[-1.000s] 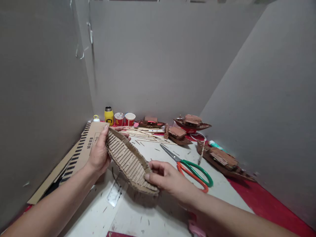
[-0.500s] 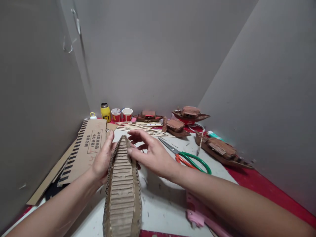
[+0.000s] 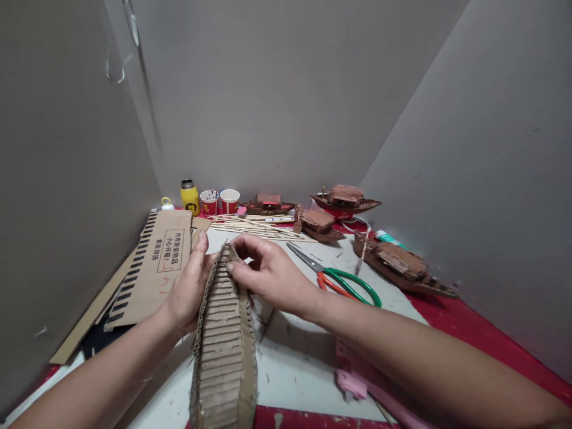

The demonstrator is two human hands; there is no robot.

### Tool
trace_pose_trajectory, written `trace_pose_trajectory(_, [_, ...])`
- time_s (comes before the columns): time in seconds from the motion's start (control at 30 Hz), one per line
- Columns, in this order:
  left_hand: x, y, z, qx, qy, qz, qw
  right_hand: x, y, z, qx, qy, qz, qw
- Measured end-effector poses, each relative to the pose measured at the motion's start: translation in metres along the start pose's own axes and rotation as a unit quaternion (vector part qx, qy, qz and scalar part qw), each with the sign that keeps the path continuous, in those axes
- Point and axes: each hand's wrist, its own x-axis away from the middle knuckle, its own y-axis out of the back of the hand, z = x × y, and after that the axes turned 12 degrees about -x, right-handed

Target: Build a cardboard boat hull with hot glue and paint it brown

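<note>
A long cardboard boat hull (image 3: 220,351), its floor ribbed with corrugated strips, points away from me, its narrow tip at the far end. My left hand (image 3: 190,286) lies along the hull's left side, fingers hidden beneath it, thumb upright beside the tip. With thumb and fingers my right hand (image 3: 263,271) pinches the right edge close to the tip. Green and orange-handled scissors (image 3: 333,277) lie just right of that hand. Under my right forearm is a pink tool (image 3: 353,381), partly hidden.
Printed cardboard (image 3: 156,262) lies at left. Behind are a yellow bottle (image 3: 190,198), two paper cups (image 3: 229,202), thin wooden sticks (image 3: 254,227) and several brown model boats, one (image 3: 402,265) at right with a brush (image 3: 363,253) against it. Grey walls (image 3: 268,89) enclose the table.
My right hand has closed its thumb and fingers onto the hull's edge near the tip; before, they were more spread. The left hand stays at the hull's left side.
</note>
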Motion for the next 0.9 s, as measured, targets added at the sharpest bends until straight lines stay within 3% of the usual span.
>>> trace_pose_trajectory(0.17, [-0.001,-0.002,-0.006,0.013,0.012,0.029,0.999,0.001,0.005,0.008,0.016,-0.014,0.024,0.999])
trace_pose_trajectory(0.27, [-0.002,0.004,-0.008,-0.006,0.005,0.001,1.0,0.005,0.019,0.017,0.085,0.001,-0.018,0.996])
trace_pose_trajectory(0.37, [-0.006,0.013,-0.012,-0.019,-0.022,-0.063,0.998,0.022,0.049,0.027,0.204,0.01,-0.051,0.978])
trace_pose_trajectory(0.43, [-0.01,0.019,-0.016,-0.024,-0.043,-0.116,0.992,0.046,0.073,0.03,0.293,-0.023,-0.031,0.955])
trace_pose_trajectory(0.5, [-0.013,0.021,-0.019,-0.024,-0.044,-0.149,0.988,0.078,0.096,0.027,0.388,-0.076,0.026,0.918])
trace_pose_trajectory(0.6, [-0.016,0.021,-0.019,0.004,-0.011,-0.147,0.989,0.128,0.117,0.013,0.506,-0.166,0.07,0.843])
trace_pose_trajectory(0.67, [-0.016,0.019,-0.017,0.021,0.008,-0.137,0.99,0.152,0.12,0.004,0.54,-0.199,0.067,0.815])
trace_pose_trajectory(0.9, [-0.012,0.018,-0.009,0.0,0.008,-0.129,0.992,0.181,0.109,0.004,0.514,-0.253,0.072,0.816])
